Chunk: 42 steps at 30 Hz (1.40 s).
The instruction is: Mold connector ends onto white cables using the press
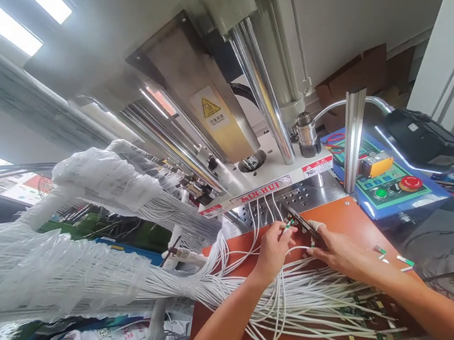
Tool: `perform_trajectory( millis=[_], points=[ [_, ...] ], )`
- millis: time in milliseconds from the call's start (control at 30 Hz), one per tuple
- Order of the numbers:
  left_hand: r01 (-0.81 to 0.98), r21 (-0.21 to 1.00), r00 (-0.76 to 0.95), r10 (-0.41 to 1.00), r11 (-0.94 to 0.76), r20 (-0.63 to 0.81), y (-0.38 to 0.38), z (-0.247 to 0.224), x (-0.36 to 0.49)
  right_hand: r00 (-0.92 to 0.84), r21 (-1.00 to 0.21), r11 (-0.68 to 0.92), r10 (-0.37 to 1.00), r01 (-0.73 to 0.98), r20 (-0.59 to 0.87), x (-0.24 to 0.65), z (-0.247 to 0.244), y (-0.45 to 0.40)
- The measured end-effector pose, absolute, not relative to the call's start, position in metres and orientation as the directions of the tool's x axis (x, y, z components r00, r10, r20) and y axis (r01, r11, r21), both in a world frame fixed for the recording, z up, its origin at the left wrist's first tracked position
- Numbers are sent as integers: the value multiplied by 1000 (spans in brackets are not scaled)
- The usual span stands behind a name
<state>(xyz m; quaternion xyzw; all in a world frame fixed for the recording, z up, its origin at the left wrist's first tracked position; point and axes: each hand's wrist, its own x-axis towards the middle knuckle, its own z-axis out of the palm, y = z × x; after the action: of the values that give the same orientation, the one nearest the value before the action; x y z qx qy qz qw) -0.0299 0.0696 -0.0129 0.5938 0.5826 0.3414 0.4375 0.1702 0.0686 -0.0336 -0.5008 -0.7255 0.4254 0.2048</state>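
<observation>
My left hand (273, 251) is pinched around a white cable near its end, where a small green circuit board (289, 224) shows. My right hand (330, 247), with a pale cover on one fingertip, is closed at the near end of a dark metal plate (300, 221). Another white cable (298, 247) curves up to the right fingers; whether they grip it too is unclear. The plate lies at the front edge of the press bed (316, 196). Below both hands, a thick bundle of white cables (310, 297) spreads over the orange-brown table (338, 219).
The press (266, 189) stands over the bed, with white cables running in beneath it. A blue control box (426, 195) with buttons sits at right. Loose board-ended cable pieces (404, 261) lie on the table. Plastic-wrapped cable bundles (49, 263) hang on a wrapped rack at left.
</observation>
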Motion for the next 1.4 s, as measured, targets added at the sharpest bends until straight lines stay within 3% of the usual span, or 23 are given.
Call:
perform_trajectory(
  millis=[233,467,700,1000,1200,1400],
  points=[
    [160,968,81,975,194,-209,72,-8,-28,-418,-815,124,895,566,-154,170,-32,68],
    [492,867,74,996,-81,51,69,5,-23,-437,-787,148,884,599,-166,168,-28,68],
    [629,738,168,970,-242,175,68,7,-25,-437,-766,165,885,621,-164,167,-31,69],
    [492,864,133,990,-110,50,69,-4,-25,-430,-749,176,889,639,-157,167,-30,69],
    [575,769,296,947,-279,122,66,-13,-26,-419,-724,148,883,674,-210,169,-24,69],
    [591,760,290,950,-270,113,68,-19,-25,-449,-748,158,870,644,-203,171,-22,69]
  ],
)
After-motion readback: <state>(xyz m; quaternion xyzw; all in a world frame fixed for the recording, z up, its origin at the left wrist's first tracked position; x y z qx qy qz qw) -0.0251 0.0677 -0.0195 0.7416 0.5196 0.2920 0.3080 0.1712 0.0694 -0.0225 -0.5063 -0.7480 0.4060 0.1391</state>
